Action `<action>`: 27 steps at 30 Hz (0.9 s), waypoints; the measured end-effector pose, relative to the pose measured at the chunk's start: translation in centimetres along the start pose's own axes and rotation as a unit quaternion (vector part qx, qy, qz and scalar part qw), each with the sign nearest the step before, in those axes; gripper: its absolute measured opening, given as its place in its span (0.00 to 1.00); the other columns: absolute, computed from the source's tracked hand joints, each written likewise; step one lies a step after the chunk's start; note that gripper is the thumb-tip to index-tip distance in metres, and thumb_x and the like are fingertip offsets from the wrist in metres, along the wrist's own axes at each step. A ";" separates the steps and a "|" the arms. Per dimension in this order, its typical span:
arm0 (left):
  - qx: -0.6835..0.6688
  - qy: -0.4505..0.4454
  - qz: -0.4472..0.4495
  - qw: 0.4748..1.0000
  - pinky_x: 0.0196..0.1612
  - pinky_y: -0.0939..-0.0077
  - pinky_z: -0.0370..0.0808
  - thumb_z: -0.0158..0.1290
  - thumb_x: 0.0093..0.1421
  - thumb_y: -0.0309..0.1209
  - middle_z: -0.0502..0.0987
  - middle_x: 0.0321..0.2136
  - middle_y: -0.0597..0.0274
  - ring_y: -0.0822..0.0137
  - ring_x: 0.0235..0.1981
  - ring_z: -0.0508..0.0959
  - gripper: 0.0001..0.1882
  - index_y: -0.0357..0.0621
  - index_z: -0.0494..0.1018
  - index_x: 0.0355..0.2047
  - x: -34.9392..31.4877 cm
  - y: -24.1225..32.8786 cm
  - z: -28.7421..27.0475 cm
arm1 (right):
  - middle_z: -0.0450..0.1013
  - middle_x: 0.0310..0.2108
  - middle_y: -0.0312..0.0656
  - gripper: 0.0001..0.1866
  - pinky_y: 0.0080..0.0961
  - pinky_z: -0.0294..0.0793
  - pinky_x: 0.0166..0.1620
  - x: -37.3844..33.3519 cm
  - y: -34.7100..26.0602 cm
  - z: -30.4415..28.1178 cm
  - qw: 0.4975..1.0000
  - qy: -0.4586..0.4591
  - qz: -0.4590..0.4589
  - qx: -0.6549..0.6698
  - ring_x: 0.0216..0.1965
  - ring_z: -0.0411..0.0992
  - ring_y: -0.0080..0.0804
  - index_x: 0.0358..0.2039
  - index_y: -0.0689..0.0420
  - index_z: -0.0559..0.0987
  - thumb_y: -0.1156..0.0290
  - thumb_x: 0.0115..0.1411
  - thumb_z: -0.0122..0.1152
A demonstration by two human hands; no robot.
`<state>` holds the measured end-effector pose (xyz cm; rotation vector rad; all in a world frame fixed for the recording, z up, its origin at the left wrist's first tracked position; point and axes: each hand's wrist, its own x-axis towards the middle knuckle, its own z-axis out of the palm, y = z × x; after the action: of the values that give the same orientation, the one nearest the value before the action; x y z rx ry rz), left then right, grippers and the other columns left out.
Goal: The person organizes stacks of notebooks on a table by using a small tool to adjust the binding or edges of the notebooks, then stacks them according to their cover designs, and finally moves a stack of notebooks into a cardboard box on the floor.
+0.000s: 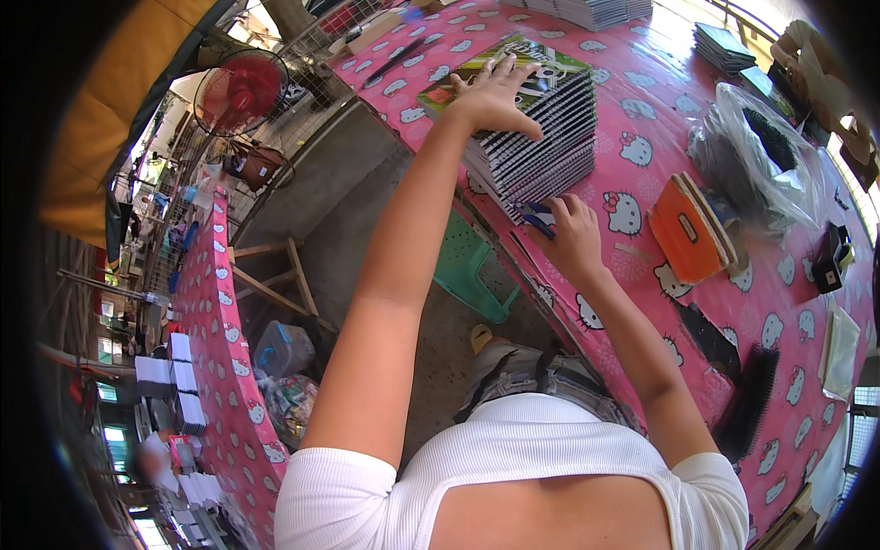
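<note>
A tall stack of wire-bound notebooks (pixel 541 137) with green, patterned covers stands on the pink table, its bound edges facing me. My left hand (pixel 495 96) rests on the top cover, fingers spread and flat. By the lower near corner of the stack, my right hand (pixel 573 238) is closed around a small pair of blue-handled pliers (pixel 534 218). The tips of the pliers are at the bindings of the bottom notebooks; whether they grip a wire is too small to tell.
An orange box-like holder (pixel 687 229), a clear plastic bag (pixel 761 156) with dark coils, and a bundle of black binding wire (pixel 747 403) lie right of the stack. A green plastic stool (pixel 477 266) sits below the table edge. Further left are a second pink table (pixel 215 367) and a red fan (pixel 240 92).
</note>
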<state>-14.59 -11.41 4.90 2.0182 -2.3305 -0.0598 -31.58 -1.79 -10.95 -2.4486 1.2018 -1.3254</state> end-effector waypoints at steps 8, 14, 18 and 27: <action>-0.002 0.003 0.009 1.000 0.60 0.31 0.36 0.63 0.30 0.55 0.40 0.67 0.59 0.51 0.67 0.41 0.59 0.70 0.46 0.64 0.2 0.1 0.1 | 0.72 0.26 0.42 0.21 0.27 0.68 0.24 2.1 2.4 0.6 0.761 -0.276 0.419 0.411 0.20 0.69 0.28 0.32 0.63 0.75 0.57 0.48 0.68; 0.002 0.008 0.005 1.000 0.60 0.31 0.36 0.64 0.30 0.54 0.41 0.67 0.60 0.56 0.67 0.39 0.59 0.71 0.46 0.64 0.2 0.1 0.2 | 0.68 0.25 0.39 0.19 0.30 0.68 0.28 1.1 1.2 -0.3 0.933 -0.187 0.227 0.207 0.25 0.69 0.34 0.32 0.60 0.73 0.59 0.48 0.67; 0.003 0.001 -0.002 1.000 0.60 0.31 0.36 0.64 0.31 0.55 0.41 0.67 0.61 0.56 0.67 0.39 0.59 0.70 0.45 0.64 0.0 -0.1 0.1 | 0.68 0.31 0.43 0.21 0.35 0.68 0.34 -0.4 1.4 0.1 0.997 -0.044 0.041 0.043 0.34 0.70 0.43 0.36 0.56 0.72 0.63 0.42 0.68; 0.001 0.007 0.004 1.000 0.59 0.31 0.36 0.64 0.31 0.55 0.41 0.67 0.61 0.56 0.67 0.39 0.59 0.70 0.46 0.64 0.2 0.2 0.2 | 0.73 0.27 0.44 0.19 0.35 0.71 0.31 1.5 2.8 0.9 0.837 -0.244 0.360 0.332 0.26 0.72 0.37 0.31 0.60 0.77 0.58 0.44 0.69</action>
<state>-14.80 -11.56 4.72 2.0032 -2.3313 -0.0433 -32.14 -4.94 -11.70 -1.4589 1.0878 -0.6597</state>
